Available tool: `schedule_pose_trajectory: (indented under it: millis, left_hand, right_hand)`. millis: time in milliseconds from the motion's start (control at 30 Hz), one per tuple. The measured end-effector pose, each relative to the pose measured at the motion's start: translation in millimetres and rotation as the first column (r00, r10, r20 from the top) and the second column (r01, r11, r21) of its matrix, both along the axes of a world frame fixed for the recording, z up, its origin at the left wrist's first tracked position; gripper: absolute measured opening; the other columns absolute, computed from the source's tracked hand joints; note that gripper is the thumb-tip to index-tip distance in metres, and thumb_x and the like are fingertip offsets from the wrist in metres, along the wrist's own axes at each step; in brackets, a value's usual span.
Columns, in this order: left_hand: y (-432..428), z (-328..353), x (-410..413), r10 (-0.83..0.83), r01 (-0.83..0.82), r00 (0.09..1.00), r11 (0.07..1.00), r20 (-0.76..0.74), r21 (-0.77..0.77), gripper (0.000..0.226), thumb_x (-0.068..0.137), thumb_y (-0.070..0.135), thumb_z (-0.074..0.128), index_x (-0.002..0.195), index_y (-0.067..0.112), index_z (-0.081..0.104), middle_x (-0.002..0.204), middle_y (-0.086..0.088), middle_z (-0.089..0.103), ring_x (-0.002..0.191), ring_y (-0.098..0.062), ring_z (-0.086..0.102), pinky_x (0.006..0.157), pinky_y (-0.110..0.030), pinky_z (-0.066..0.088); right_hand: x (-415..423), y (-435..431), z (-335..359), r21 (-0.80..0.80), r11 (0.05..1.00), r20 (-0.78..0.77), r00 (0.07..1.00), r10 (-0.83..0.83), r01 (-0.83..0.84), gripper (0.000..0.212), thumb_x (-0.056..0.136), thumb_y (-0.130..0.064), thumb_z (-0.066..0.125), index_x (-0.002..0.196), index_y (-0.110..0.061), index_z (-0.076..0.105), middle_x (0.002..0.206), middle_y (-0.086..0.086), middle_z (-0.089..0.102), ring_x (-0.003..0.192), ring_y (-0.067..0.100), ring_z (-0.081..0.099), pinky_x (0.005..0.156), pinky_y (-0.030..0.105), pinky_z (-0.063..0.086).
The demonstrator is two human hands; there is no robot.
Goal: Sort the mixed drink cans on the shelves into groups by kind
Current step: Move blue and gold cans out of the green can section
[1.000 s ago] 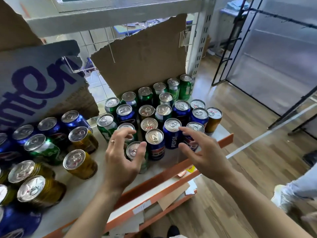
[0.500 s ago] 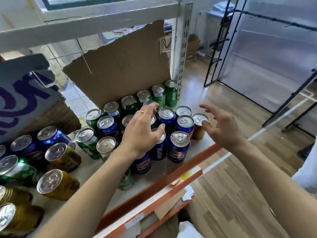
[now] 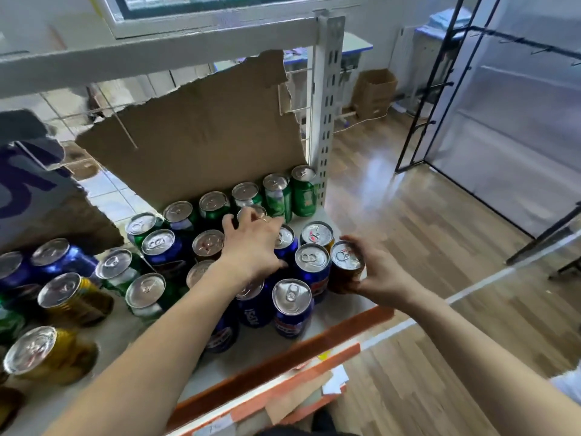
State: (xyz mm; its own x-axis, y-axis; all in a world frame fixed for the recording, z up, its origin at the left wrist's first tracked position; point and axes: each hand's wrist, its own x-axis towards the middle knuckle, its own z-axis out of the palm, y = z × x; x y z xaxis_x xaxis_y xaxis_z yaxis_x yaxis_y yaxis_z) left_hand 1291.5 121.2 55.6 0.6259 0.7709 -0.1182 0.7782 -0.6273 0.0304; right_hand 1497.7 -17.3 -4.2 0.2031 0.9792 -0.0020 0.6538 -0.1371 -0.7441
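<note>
Blue, green and gold drink cans stand mixed on a white shelf (image 3: pixel 333 313). My right hand (image 3: pixel 382 276) grips a gold-brown can (image 3: pixel 345 262) at the right end of the cluster, close to the shelf's corner. My left hand (image 3: pixel 251 247) reaches over the blue cans (image 3: pixel 292 309), and its thumb and fingers curl round the silver top of a can (image 3: pixel 251 211) in the middle, whose body is hidden. A row of green cans (image 3: pixel 303 193) lines the back. More gold cans (image 3: pixel 72 297) lie at the left.
A torn cardboard sheet (image 3: pixel 195 136) stands behind the cans, and a white slotted post (image 3: pixel 327 105) rises at the back right corner. An orange rail (image 3: pixel 283 360) runs along the shelf's front edge. Wooden floor and a black metal rack (image 3: pixel 440 89) lie to the right.
My left hand has reached further back into the cluster onto a middle can. My right hand has moved in and closed round the gold-brown can at the right end.
</note>
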Motion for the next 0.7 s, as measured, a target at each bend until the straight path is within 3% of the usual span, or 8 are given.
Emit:
schedule_pose_trajectory:
  millis: [67,133,233,333,400,500,600,700]
  left_hand:
    - [2.7,3.4,3.9,0.053,-0.053,0.998,0.998,0.027,-0.029,0.081,0.065,0.058,0.080,0.136,0.037,0.048,0.133,-0.002,0.053,0.137,-0.022,0.026,0.109,-0.057,0.015]
    - [4.4,4.4,4.4,0.079,-0.077,0.996,0.996,0.047,-0.041,0.084,0.060,0.060,0.082,0.134,0.039,0.050,0.131,0.001,0.054,0.136,-0.018,0.028,0.110,-0.059,0.011]
    - [6.5,8.7,1.1,0.080,-0.068,0.979,0.995,0.189,-0.069,0.078,0.051,0.059,0.084,0.122,0.039,0.058,0.123,0.010,0.060,0.130,-0.012,0.037,0.112,-0.060,0.005]
    - [9.6,25.9,-2.9,0.104,-0.064,0.905,0.992,0.413,-0.109,0.070,0.043,0.061,0.079,0.108,0.039,0.064,0.109,0.020,0.065,0.114,-0.008,0.055,0.113,-0.053,0.023]
    - [13.5,40.6,-8.3,0.158,-0.061,0.783,0.982,0.602,-0.179,0.063,0.043,0.056,0.085,0.101,0.038,0.066,0.099,0.021,0.067,0.098,-0.004,0.062,0.100,-0.039,0.044]
    - [18.8,58.9,-24.7,0.279,-0.024,0.578,0.945,0.767,-0.325,0.070,0.050,0.032,0.098,0.112,0.030,0.067,0.101,0.015,0.070,0.093,0.006,0.064,0.082,-0.012,0.047]
    - [17.5,70.4,-49.1,0.371,-0.002,0.361,0.918,0.856,-0.397,0.086,0.047,0.022,0.099,0.122,0.025,0.059,0.115,0.008,0.068,0.104,-0.003,0.066,0.089,-0.020,0.051]
    - [7.4,77.6,-79.9,0.435,-0.006,0.140,0.898,0.889,-0.439,0.076,0.045,0.011,0.092,0.112,0.023,0.060,0.106,0.007,0.072,0.098,-0.009,0.068,0.088,-0.030,0.055]
  right_hand:
    - [5.8,3.0,-2.1,-0.018,1.000,-0.026,1.000,0.013,-0.014,0.082,0.063,-0.027,0.091,0.132,-0.024,0.049,0.110,-0.017,0.063,0.096,-0.004,0.059,0.086,0.012,0.044]
    - [12.7,6.1,-6.0,-0.026,1.000,-0.101,0.995,0.015,-0.017,0.075,0.059,-0.022,0.093,0.123,-0.019,0.055,0.105,-0.014,0.067,0.093,-0.004,0.061,0.083,0.020,0.047]
    - [26.5,8.9,-4.2,0.002,1.000,-0.208,0.978,0.012,-0.011,0.073,0.053,-0.021,0.092,0.118,-0.014,0.059,0.105,0.000,0.071,0.103,0.018,0.066,0.089,0.036,0.054]
    - [37.4,16.4,18.0,0.084,0.996,-0.261,0.965,0.019,0.003,0.065,0.063,-0.012,0.092,0.120,-0.016,0.060,0.108,0.001,0.071,0.106,0.014,0.066,0.086,0.029,0.055]
    - [39.9,25.0,41.9,0.163,0.987,-0.276,0.960,0.033,0.013,0.062,0.067,-0.003,0.086,0.120,-0.019,0.058,0.108,-0.003,0.069,0.103,0.000,0.064,0.081,0.017,0.052]
    - [36.9,44.0,72.2,0.268,0.963,-0.271,0.961,0.058,0.017,0.068,0.067,-0.002,0.085,0.127,-0.016,0.054,0.114,-0.003,0.066,0.107,-0.001,0.060,0.078,0.019,0.055]
    - [21.9,64.7,93.2,0.337,0.941,-0.247,0.965,0.086,0.002,0.074,0.066,-0.007,0.087,0.131,-0.016,0.054,0.119,-0.003,0.065,0.111,0.008,0.060,0.080,0.027,0.056]
    - [-7.8,81.6,108.5,0.383,0.922,-0.238,0.957,0.166,-0.065,0.077,0.064,-0.016,0.088,0.133,-0.017,0.054,0.117,-0.009,0.066,0.110,0.006,0.061,0.082,0.024,0.055]
